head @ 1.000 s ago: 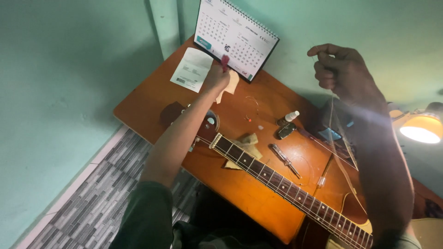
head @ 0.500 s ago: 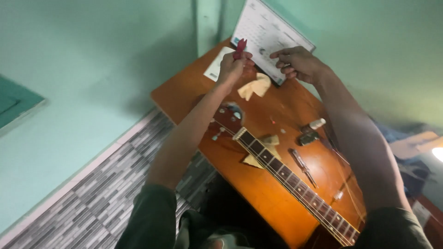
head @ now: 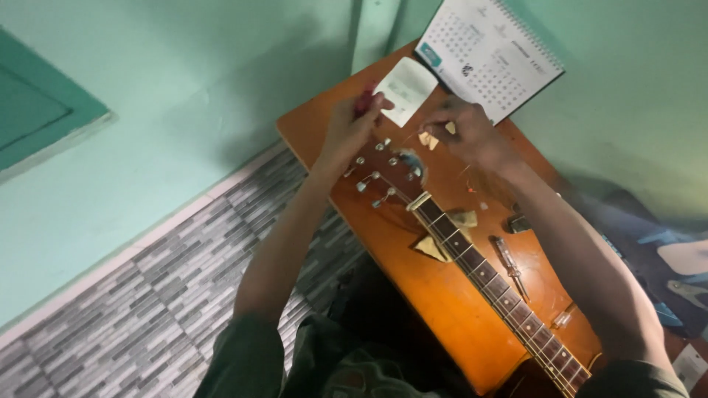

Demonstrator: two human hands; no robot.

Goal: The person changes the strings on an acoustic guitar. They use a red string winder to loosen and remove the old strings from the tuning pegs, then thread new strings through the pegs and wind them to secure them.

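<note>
A guitar lies across a small wooden table (head: 442, 309), its neck (head: 487, 276) running from lower right up to the headstock (head: 391, 173) with silver tuning pegs. My left hand (head: 354, 125) hovers just above the headstock and grips a small red tool (head: 363, 99). My right hand (head: 464, 133) is beside it to the right, fingers pinched over the headstock's far side near small pale scraps (head: 429, 138); whether it holds a string is too fine to tell.
A desk calendar (head: 490, 51) leans against the green wall at the table's back, with a white slip of paper (head: 405, 90) before it. A screwdriver (head: 510, 267) and a small dark object (head: 518, 223) lie right of the neck. Grey tiled floor lies to the left.
My right hand has come down from high on the right to the headstock beside my left hand. The view has shifted and closed in on the headstock.
</note>
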